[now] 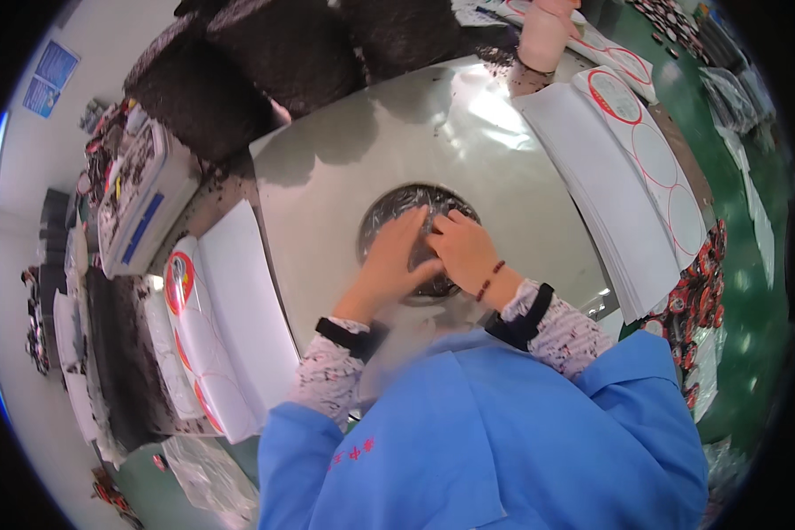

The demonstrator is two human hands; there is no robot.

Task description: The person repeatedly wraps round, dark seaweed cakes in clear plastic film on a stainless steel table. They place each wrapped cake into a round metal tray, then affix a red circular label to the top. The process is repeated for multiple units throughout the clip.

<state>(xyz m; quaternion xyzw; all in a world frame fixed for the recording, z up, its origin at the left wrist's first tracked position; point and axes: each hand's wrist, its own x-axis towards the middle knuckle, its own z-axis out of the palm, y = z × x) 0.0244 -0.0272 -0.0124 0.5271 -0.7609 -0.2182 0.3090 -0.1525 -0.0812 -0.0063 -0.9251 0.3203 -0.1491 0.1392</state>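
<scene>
Both hands rest over a dark round piece wrapped in clear plastic film (404, 202), which sits in a round recess or tray on a shiny metal worktop (318, 218). My left hand (401, 255) lies on its left part, fingers stretched forward and thumb out towards the right hand. My right hand (462, 245) touches its right side with the fingers curled; a dark red bead bracelet circles that wrist. Whether the fingers pinch the film cannot be told. The hands and wrists hide part of the round piece.
Stacks of white sheets lie left (238, 285) and right (603, 179), beside sheets printed with red circles (656, 152). Large dark bundles (291, 53) line the far edge. A plastic bin (172, 172) stands left; a pinkish container (543, 43) stands far right.
</scene>
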